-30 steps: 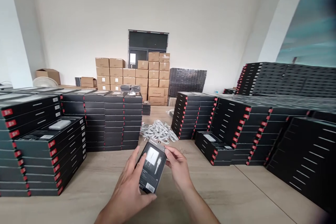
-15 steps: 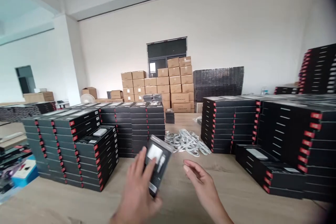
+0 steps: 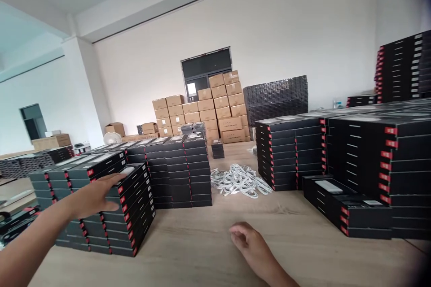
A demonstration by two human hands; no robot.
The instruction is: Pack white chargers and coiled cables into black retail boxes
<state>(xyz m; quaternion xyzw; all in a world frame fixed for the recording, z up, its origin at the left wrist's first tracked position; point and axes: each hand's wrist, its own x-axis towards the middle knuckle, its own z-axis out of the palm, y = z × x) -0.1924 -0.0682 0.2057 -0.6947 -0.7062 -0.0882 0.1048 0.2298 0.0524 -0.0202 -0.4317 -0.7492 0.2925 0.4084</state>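
My left hand (image 3: 96, 197) reaches over the front column of the left stack of black boxes (image 3: 134, 208). Its fingers stretch flat along the near edge of the top box (image 3: 133, 177), which has a white picture on its lid and red end tabs; the hand partly hides it. Whether the fingertips touch the lid, I cannot tell. Low over the wooden table (image 3: 195, 246), my right hand (image 3: 251, 246) has its fingers curled toward the thumb, and nothing shows in them. Beyond it lies a loose pile of white cables (image 3: 240, 180).
Tall stacks of black boxes (image 3: 357, 166) stand on the right, with a lower stack (image 3: 340, 206) in front. A small dark stack (image 3: 217, 149) sits behind the cables. Cardboard cartons (image 3: 205, 114) and black trays (image 3: 276, 97) are piled at the back.
My left hand has swung left from mid-table to the left stack and no longer grips the black box. My right hand has lowered slightly and its fingers have curled in. The view has tilted.
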